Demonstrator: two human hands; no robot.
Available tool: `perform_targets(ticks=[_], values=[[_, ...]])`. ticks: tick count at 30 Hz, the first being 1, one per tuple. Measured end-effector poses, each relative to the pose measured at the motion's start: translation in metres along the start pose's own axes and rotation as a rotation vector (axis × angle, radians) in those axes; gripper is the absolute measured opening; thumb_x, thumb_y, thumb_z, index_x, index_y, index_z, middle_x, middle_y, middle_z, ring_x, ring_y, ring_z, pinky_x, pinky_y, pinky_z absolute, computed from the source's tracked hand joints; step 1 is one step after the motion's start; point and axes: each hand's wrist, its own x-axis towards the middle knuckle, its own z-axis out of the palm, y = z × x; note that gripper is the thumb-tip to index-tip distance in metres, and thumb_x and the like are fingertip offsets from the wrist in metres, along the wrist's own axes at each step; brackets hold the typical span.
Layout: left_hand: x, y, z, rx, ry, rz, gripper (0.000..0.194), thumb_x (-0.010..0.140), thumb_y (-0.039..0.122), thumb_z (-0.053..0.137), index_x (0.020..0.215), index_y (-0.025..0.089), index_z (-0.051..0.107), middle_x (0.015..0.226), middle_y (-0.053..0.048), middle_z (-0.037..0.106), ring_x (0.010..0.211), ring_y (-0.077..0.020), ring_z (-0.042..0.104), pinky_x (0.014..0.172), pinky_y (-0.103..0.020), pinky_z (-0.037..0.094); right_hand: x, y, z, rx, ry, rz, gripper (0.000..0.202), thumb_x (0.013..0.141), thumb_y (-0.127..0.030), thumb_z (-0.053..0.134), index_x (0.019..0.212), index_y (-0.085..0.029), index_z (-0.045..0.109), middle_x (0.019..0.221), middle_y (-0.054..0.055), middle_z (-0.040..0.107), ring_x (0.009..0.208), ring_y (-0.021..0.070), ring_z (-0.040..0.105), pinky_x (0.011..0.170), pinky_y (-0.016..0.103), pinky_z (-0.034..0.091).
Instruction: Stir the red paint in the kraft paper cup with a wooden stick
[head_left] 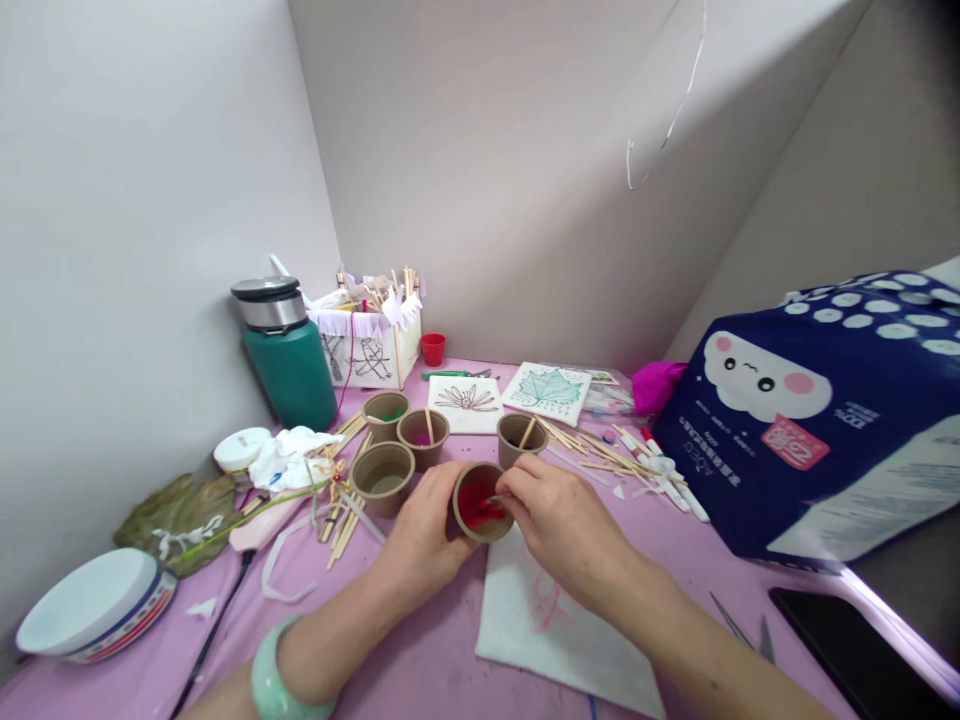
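Thick glossy bangle (265, 672), pale grn w/ whitish patches, rnd L wrist (311, 655); hands (429, 522) & forearms (652, 605) bare

- Cup (480, 469), centre: brown, with red paint (474, 503)
- Surface (420, 630), lower frame: pinkish purple
- Bottle (292, 372), left: teal, silver band
- Pack (724, 440), right: navy, white oval spots
- Bowl (94, 600), lower left: white, blue and red stripes

Held brown cup (475, 479), smooth, matt
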Motion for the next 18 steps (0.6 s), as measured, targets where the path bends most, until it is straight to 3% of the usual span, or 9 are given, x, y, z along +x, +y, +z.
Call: perform_targets(ticks=[11,18], values=[[0.000,0.001,-0.001,0.024,0.040,0.031,0.052,0.073,0.014,0.066,0.121,0.024,0.049,0.119,-0.008,0.056,0.110,-0.0241,0.053,0.093,-0.041,0.046,0.001,0.011,-0.002,-0.050,-0.018,-0.043,0.023,0.078,0.002,0.049,0.075,-0.016,0.062,0.077,0.000,0.056,0.067,0.0109,0.051,0.059,0.023,0.034],[0.000,0.000,-0.001,0.038,0.050,0.024,0.054,0.072,0.015,0.068,0.121,0.024,0.049,0.119,-0.007,0.056,0.110,-0.0235,0.052,0.094,-0.040,0.045,0.000,0.015,-0.004,-0.201,0.046,-0.290,0.026,0.075,0.004,0.044,0.066,-0.016,0.056,0.070,0.000,0.052,0.061,0.0114,0.040,0.053,0.026,0.025]])
